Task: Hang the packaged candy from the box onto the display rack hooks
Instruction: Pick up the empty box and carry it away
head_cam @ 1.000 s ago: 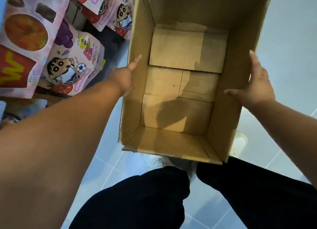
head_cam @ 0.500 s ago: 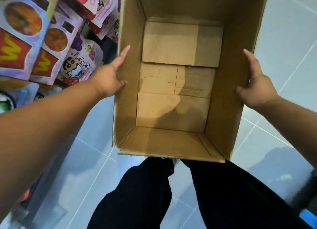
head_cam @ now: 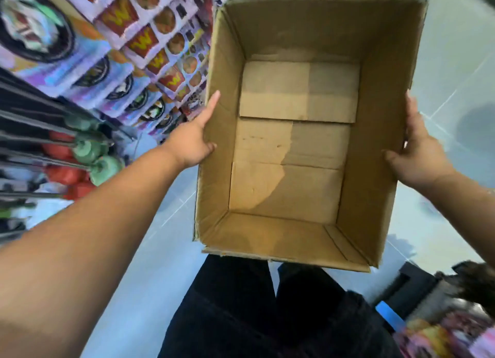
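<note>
Head view, the only one I have. The box [head_cam: 321, 28] hangs between my two grips, its open top toward me, above the tiled floor [head_cam: 150, 264]. The left grip [head_cam: 191, 146] lies flat on the outside of its wall, fingers straight, thumb tip at the rim. The right grip [head_cam: 417, 156] pinches the opposite wall, thumb hooked inside and fingers outside. Nothing lies in the box, so I judge the hanging done. The candy packs [head_cam: 144, 44] sit in rows on the rack just beyond the left grip's fingertips.

What worries me is that the flat left grip holds by side pressure alone. If the thin cardboard bows, that side could slip and drop. The corner ahead of the left grip is also close to the packs (a careless swing might knock some off).

I count one box, two grips and no packs inside. The hung packs are many but too smeared to count, and a few dark hooks [head_cam: 40, 136] show outside the left forearm.
</note>
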Motion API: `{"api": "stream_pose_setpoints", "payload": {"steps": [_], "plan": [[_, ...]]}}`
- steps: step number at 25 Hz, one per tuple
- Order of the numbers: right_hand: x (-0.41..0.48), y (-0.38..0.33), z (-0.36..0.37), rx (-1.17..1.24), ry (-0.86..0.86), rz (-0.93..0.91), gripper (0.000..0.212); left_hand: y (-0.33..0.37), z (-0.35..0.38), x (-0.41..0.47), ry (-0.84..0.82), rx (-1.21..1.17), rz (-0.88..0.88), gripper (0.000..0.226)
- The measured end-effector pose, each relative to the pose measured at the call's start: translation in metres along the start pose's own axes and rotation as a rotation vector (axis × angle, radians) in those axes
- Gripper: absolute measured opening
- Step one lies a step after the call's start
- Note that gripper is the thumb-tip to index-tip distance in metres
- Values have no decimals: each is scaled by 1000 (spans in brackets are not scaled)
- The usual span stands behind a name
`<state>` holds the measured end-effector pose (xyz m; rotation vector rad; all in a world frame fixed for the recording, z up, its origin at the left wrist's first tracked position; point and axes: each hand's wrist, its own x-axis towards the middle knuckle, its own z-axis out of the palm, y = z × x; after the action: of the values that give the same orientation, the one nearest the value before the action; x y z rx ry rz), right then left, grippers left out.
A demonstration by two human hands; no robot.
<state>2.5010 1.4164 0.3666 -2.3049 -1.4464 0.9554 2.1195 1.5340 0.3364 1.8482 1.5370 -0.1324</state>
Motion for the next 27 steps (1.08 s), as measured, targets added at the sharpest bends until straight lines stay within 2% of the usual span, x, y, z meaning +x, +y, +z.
{"api": "stream_pose_setpoints", "payload": {"steps": [4,9,16,20,24,27], "plan": [[-55,-38,-17,-84,-66,-185,110,-18,5,-140,108,-158,-150,112],[-100,-93,9,-158,-248,-371,104,-40,25,-287,247,-273,-399,110],[-182,-199,116,-303,-519,-704,113,-103,75,-492,459,-486,-771,105],[-271,-269,186,-423,-650,-916,112,-126,117,-622,617,-636,-967,103],[-375,-330,248,-466,-792,-1107,111,-140,163,-737,750,-747,-1151,111],[-461,-377,297,-487,-834,-1314,113,-143,187,-817,852,-765,-1305,112]]}}
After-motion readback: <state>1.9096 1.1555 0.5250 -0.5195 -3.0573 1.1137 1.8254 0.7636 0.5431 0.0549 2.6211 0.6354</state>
